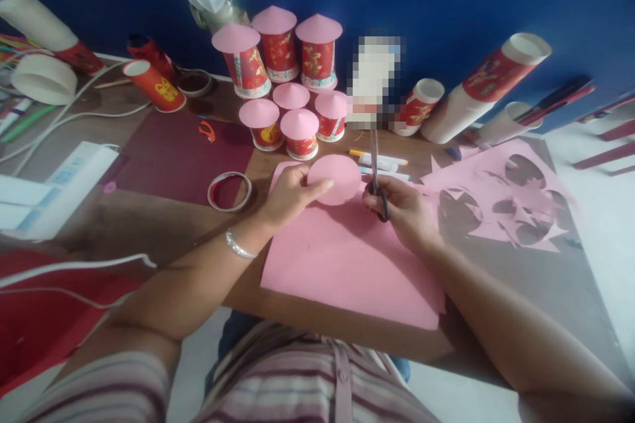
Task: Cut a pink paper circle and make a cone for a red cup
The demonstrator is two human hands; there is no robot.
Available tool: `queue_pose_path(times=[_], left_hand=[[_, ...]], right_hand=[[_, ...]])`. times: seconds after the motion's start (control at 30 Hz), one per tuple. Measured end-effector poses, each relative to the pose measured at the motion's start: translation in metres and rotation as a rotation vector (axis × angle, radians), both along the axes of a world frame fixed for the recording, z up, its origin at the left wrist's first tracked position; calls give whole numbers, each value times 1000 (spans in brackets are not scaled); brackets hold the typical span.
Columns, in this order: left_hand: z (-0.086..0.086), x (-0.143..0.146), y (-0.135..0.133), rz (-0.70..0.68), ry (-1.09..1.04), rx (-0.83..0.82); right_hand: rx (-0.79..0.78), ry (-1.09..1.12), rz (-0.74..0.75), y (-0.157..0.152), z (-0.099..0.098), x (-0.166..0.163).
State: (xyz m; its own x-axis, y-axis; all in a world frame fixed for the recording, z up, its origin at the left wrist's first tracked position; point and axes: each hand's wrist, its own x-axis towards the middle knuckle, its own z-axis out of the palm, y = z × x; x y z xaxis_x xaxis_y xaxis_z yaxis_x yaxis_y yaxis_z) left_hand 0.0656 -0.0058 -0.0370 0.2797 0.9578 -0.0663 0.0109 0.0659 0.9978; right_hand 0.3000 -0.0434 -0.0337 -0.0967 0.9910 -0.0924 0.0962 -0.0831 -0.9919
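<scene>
Counted 7 cups on desk already capped w/ pink cones, plus offcut sheet w/ several round holes at R; judged approx. mid-way, since bare cups lie uncapped at the sides. Holding pink disc w/ left hand, fingers pinched on its L edge, just above pink sheet & in front of the capped cluster; right hand fingers clamped through handles of scissors, blades pointing away just R of disc, apparently shut. Looks cut free, flat, round, plain pink, thin; no slit seen, not coned.
</scene>
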Motion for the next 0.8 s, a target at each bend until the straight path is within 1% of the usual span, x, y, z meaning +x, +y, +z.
queue_pose_path(times=[0.07,0.13,0.3,0.4,0.57,0.7,0.8], left_hand=[[-1,-1,3,89,-31,25],[-1,-3,5,141,-75,40],[5,-3,9,186,-169,61],[7,-3,9,206,-180,57],[5,-4,8,175,-163,30],[6,-4,7,135,-119,57],[6,-4,6,103,-128,51]], right_hand=[[-3,-34,36,1,-1,4],[-2,-89,87,3,-1,8],[-21,-171,234,6,1,15],[-2,-191,303,6,5,14],[17,-235,363,4,9,10],[38,-260,357,3,7,9],[58,-282,349,4,4,10]])
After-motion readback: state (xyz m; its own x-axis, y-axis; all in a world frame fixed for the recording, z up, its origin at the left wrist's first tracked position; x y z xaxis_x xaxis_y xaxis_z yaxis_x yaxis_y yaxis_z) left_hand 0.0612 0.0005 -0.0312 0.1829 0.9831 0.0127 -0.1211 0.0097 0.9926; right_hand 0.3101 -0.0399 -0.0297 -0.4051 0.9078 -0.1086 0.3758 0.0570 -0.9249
